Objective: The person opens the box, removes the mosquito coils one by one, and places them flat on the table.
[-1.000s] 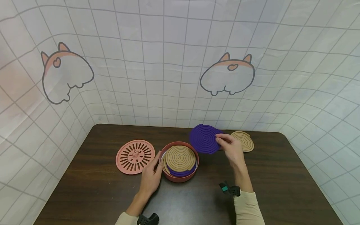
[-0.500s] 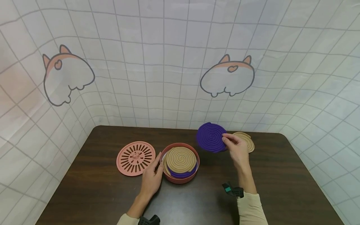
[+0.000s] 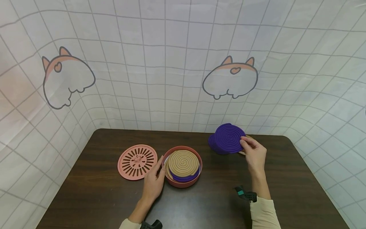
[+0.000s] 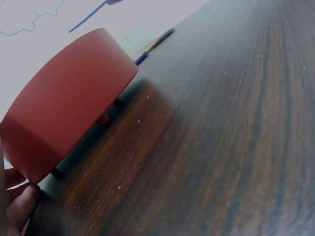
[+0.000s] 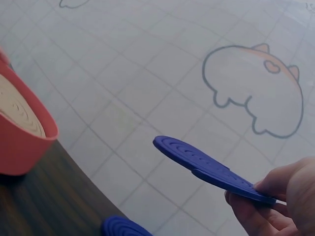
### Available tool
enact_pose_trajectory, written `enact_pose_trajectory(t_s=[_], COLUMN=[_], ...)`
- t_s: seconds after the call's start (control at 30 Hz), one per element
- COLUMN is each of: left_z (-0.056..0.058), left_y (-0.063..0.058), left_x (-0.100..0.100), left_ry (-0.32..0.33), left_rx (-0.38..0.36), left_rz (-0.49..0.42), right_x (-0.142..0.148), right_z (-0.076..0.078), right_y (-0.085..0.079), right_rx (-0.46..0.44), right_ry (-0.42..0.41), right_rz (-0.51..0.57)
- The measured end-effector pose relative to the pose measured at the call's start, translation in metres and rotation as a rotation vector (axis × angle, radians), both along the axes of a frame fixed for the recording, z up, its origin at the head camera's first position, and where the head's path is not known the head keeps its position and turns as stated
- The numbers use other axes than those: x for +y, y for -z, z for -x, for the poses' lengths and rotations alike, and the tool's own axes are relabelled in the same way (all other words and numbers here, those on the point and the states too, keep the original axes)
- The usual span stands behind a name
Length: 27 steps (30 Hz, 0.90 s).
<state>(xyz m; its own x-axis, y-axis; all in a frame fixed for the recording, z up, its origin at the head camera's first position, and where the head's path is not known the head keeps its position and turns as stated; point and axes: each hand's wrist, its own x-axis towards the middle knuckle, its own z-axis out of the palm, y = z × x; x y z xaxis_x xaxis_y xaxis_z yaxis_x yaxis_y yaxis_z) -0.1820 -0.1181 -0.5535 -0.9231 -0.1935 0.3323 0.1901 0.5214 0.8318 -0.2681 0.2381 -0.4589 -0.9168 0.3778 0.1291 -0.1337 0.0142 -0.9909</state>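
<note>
My right hand [image 3: 255,155] pinches a purple mosquito coil [image 3: 228,137] at its right edge, thumb on top and fingers beneath in the right wrist view. Behind it a second purple coil [image 3: 213,145] lies on the table, and a tan coil [image 3: 241,153] there is mostly covered. My left hand [image 3: 152,183] rests with fairly straight fingers against the left side of a round red container [image 3: 180,184]. Tan coils [image 3: 183,163] and a purple coil [image 3: 184,178] are stacked inside it. The left wrist view shows fingertips at the container's [image 4: 74,93] lower edge.
A round pink slotted lid [image 3: 137,173] lies flat left of the container, close to my left hand. The dark wooden table [image 3: 100,190] ends at the back against a white grid-patterned curtain [image 3: 154,79] with animal drawings.
My right hand has moved right with the purple coil, now covering most of the tan coil. The second purple coil has come into view on the table. My left hand stays at the container.
</note>
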Motion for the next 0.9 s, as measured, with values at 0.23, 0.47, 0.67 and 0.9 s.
enact_pose_trajectory(t_s=[0.23, 0.47, 0.67, 0.9], left_z=[0.0, 0.0, -0.001, 0.0], left_y=[-0.001, 0.0, 0.0, 0.0], left_x=[0.001, 0.001, 0.002, 0.002], left_ry=[0.006, 0.012, 0.014, -0.001], left_rx=[-0.008, -0.014, -0.004, 0.001], left_rz=[-0.013, -0.023, -0.033, -0.02], right_x=[0.014, 0.028, 0.045, 0.054], right_z=[0.001, 0.005, 0.007, 0.003], right_y=[0.006, 0.016, 0.023, 0.026], right_rx=[-0.004, 0.037, 0.044, -0.009], right_ry=[0.072, 0.142, 0.192, 0.226], right_rz=[0.002, 0.044, 0.02, -0.037])
